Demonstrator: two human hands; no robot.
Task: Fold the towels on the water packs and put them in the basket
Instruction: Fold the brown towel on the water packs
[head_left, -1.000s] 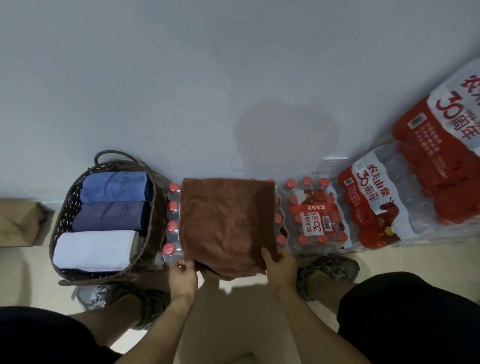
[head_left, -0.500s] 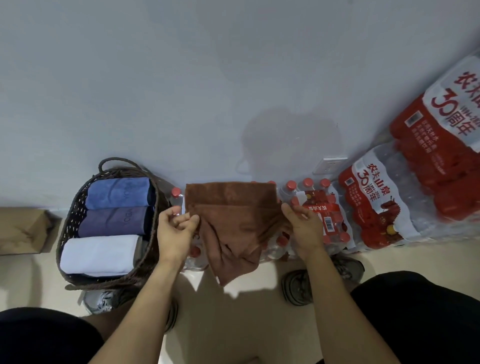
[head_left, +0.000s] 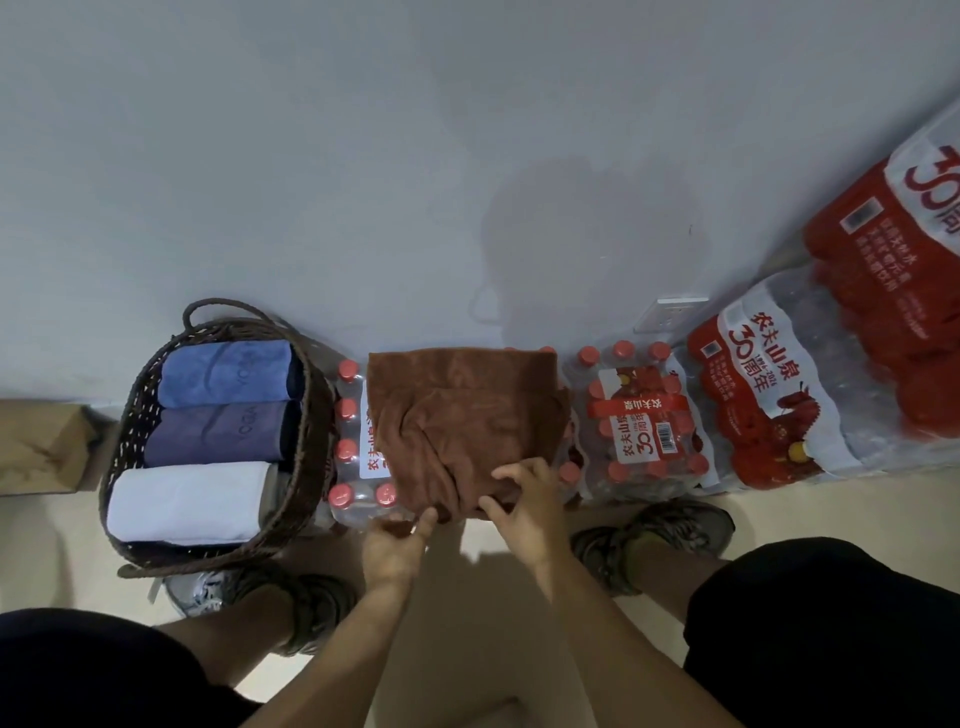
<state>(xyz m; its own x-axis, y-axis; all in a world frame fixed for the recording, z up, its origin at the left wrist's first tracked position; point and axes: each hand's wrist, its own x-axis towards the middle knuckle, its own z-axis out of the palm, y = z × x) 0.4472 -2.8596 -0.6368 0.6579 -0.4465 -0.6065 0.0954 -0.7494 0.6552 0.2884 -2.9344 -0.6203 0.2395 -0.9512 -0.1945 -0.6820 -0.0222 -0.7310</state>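
Head view shows a brown towel (head_left: 462, 426) lying on a shrink-wrapped pack of red-capped water bottles (head_left: 353, 467), which stands against the wall just right of a dark woven basket (head_left: 156, 395). The towel is rumpled, with a loose layer drawn across it and its near edge hanging over the pack's front. That near edge is pinched by the left hand (head_left: 395, 551), thumb over the cloth, at the towel's near-left corner. The right hand (head_left: 524, 506) is set on the towel's near-right part, thumb and curled fingers gripping a bunched fold.

Three folded towels are already laid side by side in the basket: a blue one (head_left: 223, 371) farthest, a purple one (head_left: 218, 434) in the middle and a white one (head_left: 182, 501) nearest. More water packs (head_left: 644, 431) are stacked to the right.

The step in hand is judged to be the folding of the brown towel, not yet finished, since its layers are uneven. Next, the creases would need to be smoothed and the edges matched before another fold is made; only then could the towel be carried left to the basket, where little free room can be seen.
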